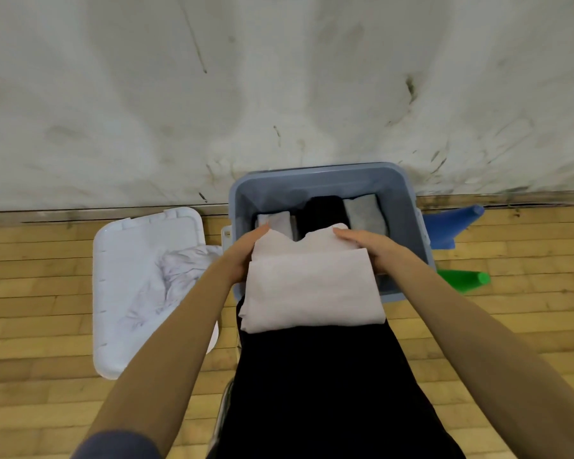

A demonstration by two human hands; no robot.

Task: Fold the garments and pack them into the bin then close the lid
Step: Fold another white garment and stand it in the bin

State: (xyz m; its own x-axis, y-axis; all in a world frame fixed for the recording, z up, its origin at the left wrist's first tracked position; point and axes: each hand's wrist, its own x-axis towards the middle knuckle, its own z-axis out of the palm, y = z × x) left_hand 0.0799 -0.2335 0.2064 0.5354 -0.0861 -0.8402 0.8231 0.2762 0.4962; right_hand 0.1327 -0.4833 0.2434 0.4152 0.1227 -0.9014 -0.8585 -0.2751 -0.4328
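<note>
A folded pale pink garment (312, 283) is held over the near edge of the blue-grey bin (401, 183), half above the opening and half above the person's dark lap (312, 392). The left hand (242, 256) grips its left side and the right hand (368, 250) its right side, both closed on the cloth with fingers laid along the far fold.

Inside the bin three folded pieces already lie in a row along the far part of the floor: a light grey one (275, 221) on the left, a black one (322, 210) in the middle, and a darker grey one (365, 217) on the right. They sit side by side, touching or nearly so. The near part of the bin is hidden by the pink garment, so I cannot tell what lies there.

So the packing looks well under way. What seems left is to set the pink piece down, fold the crumpled white garment (173, 283) that lies on the white lid (113, 326), pack it, and then close the bin.

The lid lies flat on the wooden floor (30, 309) just to the left of the bin, so the white garment must come off before the lid can be used. To the right of the bin stand a blue cone (451, 226) and a green one (461, 279), both tipped over and close to the bin wall, though clear of the opening. A scuffed white wall (279, 77) rises just behind.
</note>
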